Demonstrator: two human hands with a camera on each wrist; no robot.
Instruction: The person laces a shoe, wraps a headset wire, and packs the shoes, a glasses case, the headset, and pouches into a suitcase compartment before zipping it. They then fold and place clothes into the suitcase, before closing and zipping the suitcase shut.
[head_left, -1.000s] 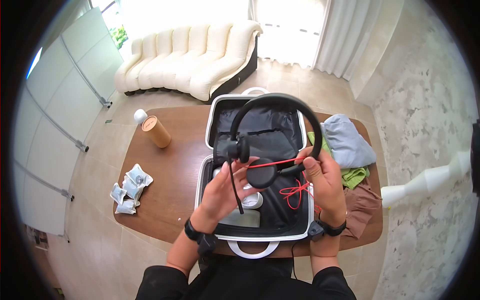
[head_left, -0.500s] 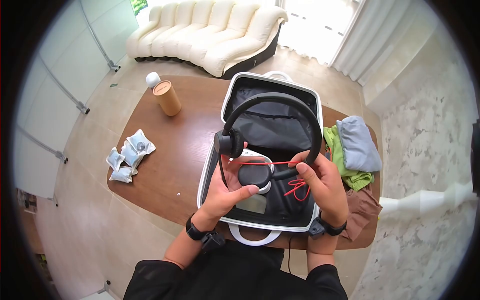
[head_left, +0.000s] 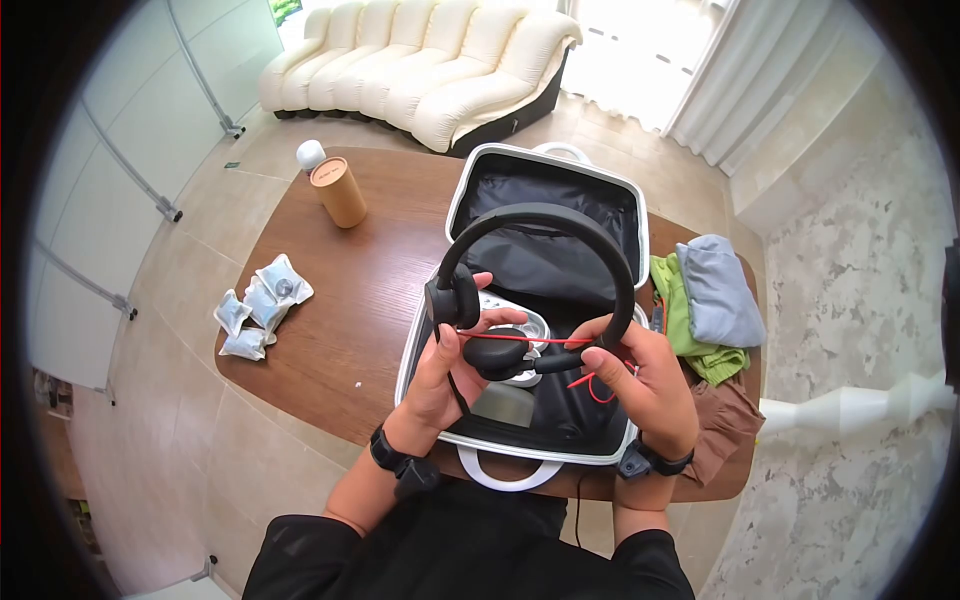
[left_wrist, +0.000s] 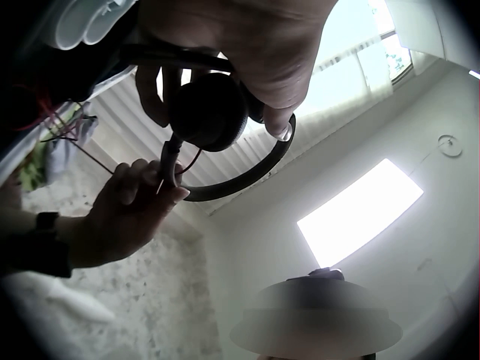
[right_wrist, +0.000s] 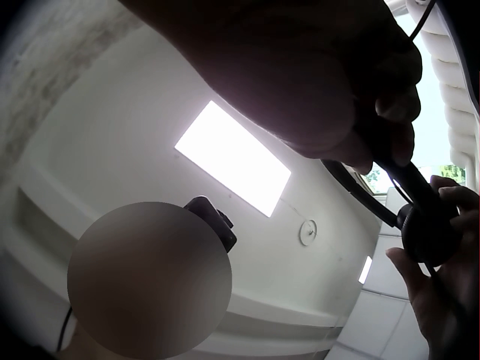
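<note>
Head view: a black headset (head_left: 540,213) is held in the air over the open suitcase (head_left: 560,457) on the brown counter (head_left: 325,370), its headband arching toward 12 o'clock. The left hand (head_left: 435,385) curves round the ear cup at the headset's 9 o'clock side, thumb and fingers on it, the other fingers reaching behind toward the second cup. The right hand (head_left: 650,385) pinches the headband's lower end at 4 o'clock, together with a red cord (head_left: 550,341) that runs across to the left hand and loops below the fingers. Inside the suitcase, below the headset, are a white object (head_left: 528,379) and a pale container (head_left: 505,406), partly hidden. Taking the headset as the dial's centre, pale packets (head_left: 263,300) lie at 9 o'clock, a tan cylinder (head_left: 345,197) stands at 10, and a cream sofa (head_left: 430,70) is farther off at 11. At 3 o'clock a grey-blue garment (head_left: 718,295) overlaps a green one (head_left: 680,310); brown cloth (head_left: 715,420) lies at 4.
</note>
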